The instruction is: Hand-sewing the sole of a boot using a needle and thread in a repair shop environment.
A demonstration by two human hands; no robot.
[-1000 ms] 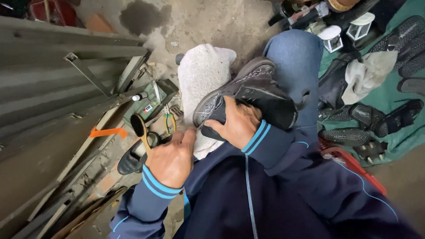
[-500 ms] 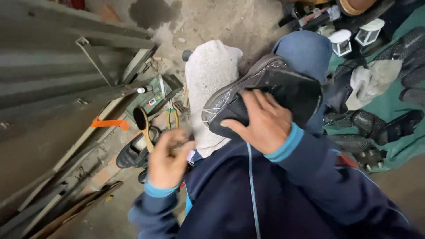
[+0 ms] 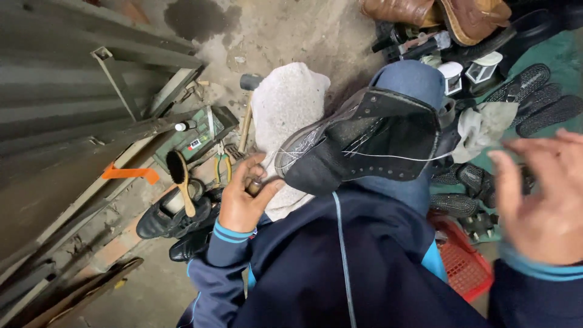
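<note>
Head view: left hand (image 3: pixel 243 197) closed on a small tool at the toe of the dark shoe (image 3: pixel 364 143) lying across the knee. Right hand (image 3: pixel 537 200) open, empty, drawn well aside, blurred. Shoe brush (image 3: pixel 180 178) lies nearby, left.

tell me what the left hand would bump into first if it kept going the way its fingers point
Most likely the toe of the dark leather shoe resting on the knee: the left hand points up and right at it, fingertips almost there. Depth is hard to judge; the white fuzzy cloth lies just behind.
</note>
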